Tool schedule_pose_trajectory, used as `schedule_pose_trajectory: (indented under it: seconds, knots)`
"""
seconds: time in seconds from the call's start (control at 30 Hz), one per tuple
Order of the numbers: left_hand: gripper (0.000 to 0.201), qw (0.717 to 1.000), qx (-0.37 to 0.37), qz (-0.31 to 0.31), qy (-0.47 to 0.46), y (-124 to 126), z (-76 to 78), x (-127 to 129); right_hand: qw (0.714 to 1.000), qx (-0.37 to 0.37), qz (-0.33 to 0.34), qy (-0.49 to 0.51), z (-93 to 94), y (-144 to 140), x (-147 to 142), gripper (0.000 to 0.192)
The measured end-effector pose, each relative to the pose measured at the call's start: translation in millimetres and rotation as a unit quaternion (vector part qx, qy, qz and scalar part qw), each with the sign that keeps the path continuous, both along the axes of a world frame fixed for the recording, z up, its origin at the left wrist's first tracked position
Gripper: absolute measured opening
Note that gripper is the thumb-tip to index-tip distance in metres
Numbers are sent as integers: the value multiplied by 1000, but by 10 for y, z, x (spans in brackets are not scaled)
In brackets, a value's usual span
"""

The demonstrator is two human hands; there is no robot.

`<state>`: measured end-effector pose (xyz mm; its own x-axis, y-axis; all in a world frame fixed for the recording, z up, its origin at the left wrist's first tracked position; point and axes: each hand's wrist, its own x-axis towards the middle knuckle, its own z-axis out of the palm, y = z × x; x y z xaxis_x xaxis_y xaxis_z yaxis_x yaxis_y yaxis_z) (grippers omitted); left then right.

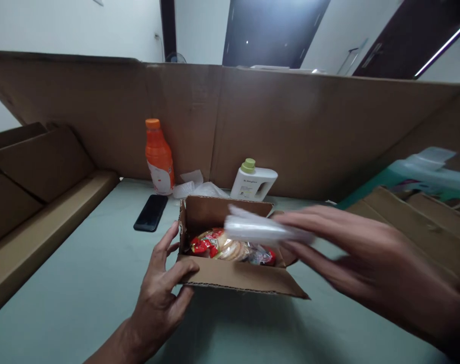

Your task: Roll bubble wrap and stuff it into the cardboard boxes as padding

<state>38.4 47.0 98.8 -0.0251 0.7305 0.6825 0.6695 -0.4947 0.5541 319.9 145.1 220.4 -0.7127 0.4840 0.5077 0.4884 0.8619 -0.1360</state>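
A small cardboard box (237,273) stands with its top flaps open in the middle of the table. Red-and-clear snack packets (222,245) lie inside it. My left hand (165,283) grips the box at its left side, fingers behind the wall and thumb over the front flap. Above the box's right half, my right hand (351,247) pinches a folded piece of translucent plastic wrap (260,228); motion blurs both. The wrap hides part of the packets and of the box's back right edge.
Behind the box are an orange bottle (160,159), crumpled clear plastic (205,189) and a white jug (253,183) with a green cap. A black phone (151,213) lies left. Cardboard walls (275,121) enclose the table (82,283); a teal-liquid container (412,172) stands right.
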Motion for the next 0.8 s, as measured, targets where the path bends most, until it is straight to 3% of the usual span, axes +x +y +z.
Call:
schedule_pose_trajectory:
  seconds: [0.1, 0.2, 0.3, 0.37, 0.43, 0.5, 0.6, 0.63, 0.7, 0.77, 0.8]
  knots:
    - [39, 1000, -1, -1, 2, 6, -15, 8, 974, 68, 74, -205, 151, 340, -861, 17]
    - [42, 1000, -5, 1, 0, -13, -34, 15, 922, 73, 153, -348, -2, 474, -1498, 17]
    - [41, 1000, -9, 1, -2, -18, -38, 14, 886, 53, 204, -413, -276, 540, -1809, 21]
    - [41, 1000, -8, -2, -3, -10, -33, 14, 887, 25, 206, -413, -387, 606, -1856, 20]
    - [39, 1000, -7, -7, -5, -5, -30, 15, 905, -19, 201, -374, -382, 671, -1774, 20]
    - [41, 1000, -6, 2, -14, -17, -37, 10, 934, -62, 199, -290, -268, 679, -1538, 31]
    - [59, 998, -2, 43, -55, -75, -97, -33, 978, -94, 142, -119, -50, 500, -871, 34]
    - [67, 996, -10, 54, -76, -104, -134, -59, 990, -93, 93, -56, -18, 396, -586, 30]
    - [73, 989, -59, 63, -122, -168, -227, -118, 990, -90, -80, 77, -87, 159, -12, 26]
    - [73, 974, -138, 59, -169, -222, -335, -170, 952, -107, -243, 150, -346, -86, 424, 24]
    - [74, 964, -177, 55, -191, -232, -389, -187, 937, -139, -275, 165, -532, -199, 543, 27]
